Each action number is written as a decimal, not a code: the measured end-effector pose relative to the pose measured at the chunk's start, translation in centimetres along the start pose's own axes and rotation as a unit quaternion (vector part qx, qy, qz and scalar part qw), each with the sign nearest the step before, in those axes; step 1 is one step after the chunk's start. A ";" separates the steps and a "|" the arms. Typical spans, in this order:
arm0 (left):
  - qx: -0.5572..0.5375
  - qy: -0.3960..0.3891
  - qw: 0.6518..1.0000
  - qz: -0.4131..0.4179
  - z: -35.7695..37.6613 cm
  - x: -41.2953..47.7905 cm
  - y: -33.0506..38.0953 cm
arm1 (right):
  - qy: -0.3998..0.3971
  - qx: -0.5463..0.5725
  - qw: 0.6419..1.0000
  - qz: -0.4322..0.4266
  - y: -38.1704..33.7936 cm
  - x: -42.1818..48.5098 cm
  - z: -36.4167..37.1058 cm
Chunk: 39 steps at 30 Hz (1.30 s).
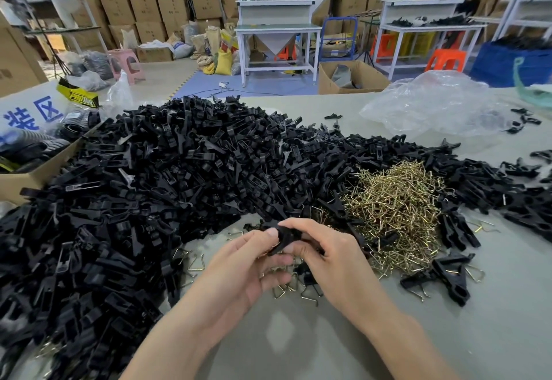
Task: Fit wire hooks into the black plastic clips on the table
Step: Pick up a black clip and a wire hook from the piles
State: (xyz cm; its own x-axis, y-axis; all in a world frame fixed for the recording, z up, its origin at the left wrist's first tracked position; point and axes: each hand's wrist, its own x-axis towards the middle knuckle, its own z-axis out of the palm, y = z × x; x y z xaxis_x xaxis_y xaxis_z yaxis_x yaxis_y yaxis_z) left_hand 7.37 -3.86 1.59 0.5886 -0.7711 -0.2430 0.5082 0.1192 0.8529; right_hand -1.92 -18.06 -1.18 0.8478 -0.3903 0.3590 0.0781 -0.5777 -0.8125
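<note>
Table (298, 349), blue "装区" sign (33, 113); left hand (239, 269), right hand (325, 254) round black clip (285, 237)

left hand (239, 269) bare | right hand (327, 257) bare | forearms (397, 329) bare (to frame edge)

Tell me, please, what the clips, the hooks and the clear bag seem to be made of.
Clips: black plastic by the look, matt, moulded shapes.
Hooks: bent metal wire, shiny brass-yellow, probably plated.
Bag: thin clear plastic film, crinkled and glossy.
</note>
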 end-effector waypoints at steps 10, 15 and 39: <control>-0.083 -0.060 0.994 -0.040 -0.3 -0.4 0.2 | 0.000 0.041 0.999 -0.014 -0.2 0.3 -0.3; -0.163 -0.052 0.984 -0.050 0.0 -0.3 -0.1 | -0.025 0.058 0.998 0.002 -0.4 0.3 -0.3; -0.162 -0.051 0.986 -0.003 0.2 -0.8 0.3 | 0.026 0.232 0.972 0.039 -0.6 0.8 -0.6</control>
State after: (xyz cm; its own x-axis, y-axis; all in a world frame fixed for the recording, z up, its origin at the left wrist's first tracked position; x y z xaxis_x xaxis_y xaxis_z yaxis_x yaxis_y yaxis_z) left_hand 6.96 -3.30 2.14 0.5269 -0.8295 -0.1851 0.6947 0.2950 0.6560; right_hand -1.60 -18.52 -0.14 0.8343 -0.4623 0.3004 0.2526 -0.1639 -0.9536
